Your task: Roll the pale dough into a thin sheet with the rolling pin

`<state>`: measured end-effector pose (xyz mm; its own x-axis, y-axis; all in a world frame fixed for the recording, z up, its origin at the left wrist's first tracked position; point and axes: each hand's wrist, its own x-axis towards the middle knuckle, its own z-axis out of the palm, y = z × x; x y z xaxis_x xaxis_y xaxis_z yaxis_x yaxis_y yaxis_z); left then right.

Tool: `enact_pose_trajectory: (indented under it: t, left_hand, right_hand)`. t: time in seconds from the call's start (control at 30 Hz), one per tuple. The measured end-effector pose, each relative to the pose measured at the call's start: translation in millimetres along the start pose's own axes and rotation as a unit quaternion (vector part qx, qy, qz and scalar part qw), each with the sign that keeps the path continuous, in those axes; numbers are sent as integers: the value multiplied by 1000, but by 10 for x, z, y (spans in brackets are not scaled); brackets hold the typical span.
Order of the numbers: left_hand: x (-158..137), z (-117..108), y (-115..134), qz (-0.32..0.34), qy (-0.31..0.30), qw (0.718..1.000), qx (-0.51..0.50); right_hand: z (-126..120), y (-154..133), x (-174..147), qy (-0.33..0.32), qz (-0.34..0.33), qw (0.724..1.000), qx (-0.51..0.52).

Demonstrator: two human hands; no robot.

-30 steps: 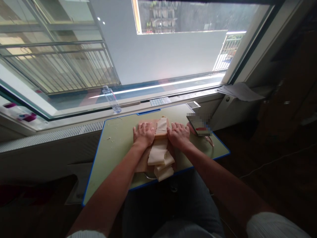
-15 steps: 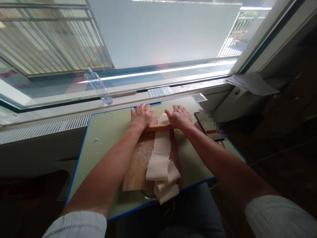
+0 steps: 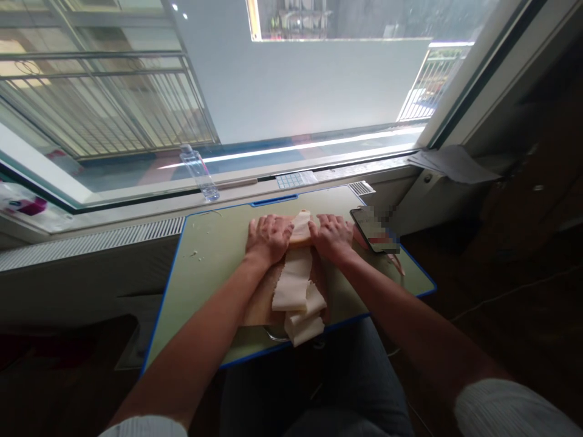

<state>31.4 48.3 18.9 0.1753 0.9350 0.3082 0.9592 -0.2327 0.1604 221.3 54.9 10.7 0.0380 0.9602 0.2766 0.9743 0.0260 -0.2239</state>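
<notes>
My left hand [image 3: 268,238] and my right hand [image 3: 333,235] press down on a wooden rolling pin [image 3: 300,241], one near each end, hiding those ends. Between them the pin lies across a long, pale strip of dough [image 3: 294,276] with ragged edges. Under the dough is a wooden cutting board [image 3: 259,306]. Toward me the strip folds over itself, and its folded end [image 3: 306,331] hangs past the board's near edge. The far end of the dough shows beyond the pin.
The board stands on a small pale-green table [image 3: 204,249] with a blue rim. A phone or tablet [image 3: 373,227] lies at its right. Dough crumbs [image 3: 195,252] dot the left side. On the windowsill are a clear bottle [image 3: 200,173] and papers [image 3: 455,164].
My hands have come closer together on the rolling pin, and less of its middle shows. The camera view has tilted up a little, showing more of the window.
</notes>
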Motion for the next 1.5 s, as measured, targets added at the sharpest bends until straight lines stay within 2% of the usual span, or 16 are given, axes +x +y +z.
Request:
enact_pose_trajectory:
  t: [0.13, 0.2, 0.3, 0.43, 0.6, 0.77, 0.97, 1.13, 1.33, 1.5]
  left_hand:
    - [-315, 23, 52, 33, -1, 999, 19]
    - [-404, 29, 75, 25, -7, 999, 25]
    - [-413, 27, 107, -14, -17, 999, 43]
    - [-239, 19, 115, -49, -47, 996, 62]
    - [88, 54, 42, -82, -65, 993, 52]
    - [403, 100, -96, -94, -92, 991, 17]
    - [791, 177, -278, -100, -127, 987, -3]
    - [1046, 238, -367, -111, -127, 986, 7]
    - [1125, 231, -391, -115, -104, 988, 9]
    - [946, 195, -331, -98, -88, 991, 6]
  right_hand:
    - [-25, -6, -142, 5, 8, 1000, -6]
    - [-21, -1, -206, 10, 0, 1000, -3]
    - [21, 30, -301, 33, -46, 998, 0]
    - [99, 89, -315, 54, -77, 996, -3]
    - [108, 79, -66, 42, -75, 996, -17]
    - [90, -19, 275, -10, -63, 998, -28]
    - [179, -71, 758, -83, -35, 996, -5]
    - [221, -103, 1067, -117, -21, 992, 28]
    - [196, -143, 1174, -137, -10, 990, 27]
    - [191, -111, 1004, -114, -16, 993, 13]
